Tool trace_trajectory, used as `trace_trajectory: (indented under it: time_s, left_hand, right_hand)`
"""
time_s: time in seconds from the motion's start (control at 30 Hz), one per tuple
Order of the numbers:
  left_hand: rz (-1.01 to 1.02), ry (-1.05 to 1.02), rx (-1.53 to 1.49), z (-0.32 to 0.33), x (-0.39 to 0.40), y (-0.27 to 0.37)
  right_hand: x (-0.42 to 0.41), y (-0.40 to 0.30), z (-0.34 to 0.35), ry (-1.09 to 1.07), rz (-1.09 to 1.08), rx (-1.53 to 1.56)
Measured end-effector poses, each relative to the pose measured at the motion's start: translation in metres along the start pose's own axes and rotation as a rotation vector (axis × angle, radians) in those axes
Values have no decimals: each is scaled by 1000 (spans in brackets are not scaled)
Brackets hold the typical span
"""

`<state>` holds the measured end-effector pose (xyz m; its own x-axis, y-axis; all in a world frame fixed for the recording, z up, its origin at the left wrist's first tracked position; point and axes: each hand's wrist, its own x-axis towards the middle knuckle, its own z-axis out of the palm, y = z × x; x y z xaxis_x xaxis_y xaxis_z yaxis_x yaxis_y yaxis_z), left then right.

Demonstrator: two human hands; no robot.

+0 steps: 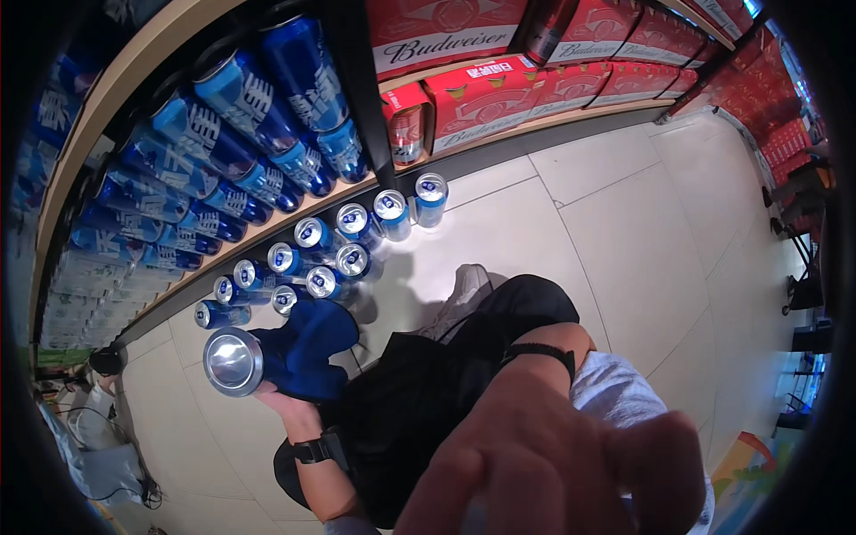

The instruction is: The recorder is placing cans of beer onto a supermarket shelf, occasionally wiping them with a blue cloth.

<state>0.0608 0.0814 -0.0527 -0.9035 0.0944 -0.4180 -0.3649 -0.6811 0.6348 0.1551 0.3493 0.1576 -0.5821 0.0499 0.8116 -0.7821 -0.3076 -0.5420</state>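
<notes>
My left hand [291, 405] holds a beverage can [233, 362] and a dark blue cloth [307, 351]. The can's bare silver end, without a tab, faces up at me, and the cloth covers most of its side and my fingers. Close to the camera, my right hand [548, 461] looms large and blurred with fingers spread. Its fingertips run past the lower picture edge, so whatever they touch is hidden. On the floor beyond my left hand stand several blue cans [322, 282] in a loose double row, tabs up. One more blue can [222, 314] is at the row's near end.
Blue cans [244, 107] fill the wooden-edged shelf [304, 208] at the left. Red Budweiser cartons [488, 103] line the shelves past a black post [374, 100]. My shoe [461, 297] rests on the tiled floor [602, 200]. White bags [97, 428] and a cable lie at left.
</notes>
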Motion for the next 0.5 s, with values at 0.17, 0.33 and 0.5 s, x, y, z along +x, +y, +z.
trace_trajectory:
  time_s: [0.17,0.33,0.5]
  left_hand:
    - [73,-152,35,8,-2,-9]
    - [53,-84,72,9,-4,-8]
    - [-57,-135,-5,4,-1,-1]
  right_hand:
    - [-19,-21,-6,95,35,22]
    - [-27,-19,-5,148,68,64]
    - [-17,5,8,101,164,96]
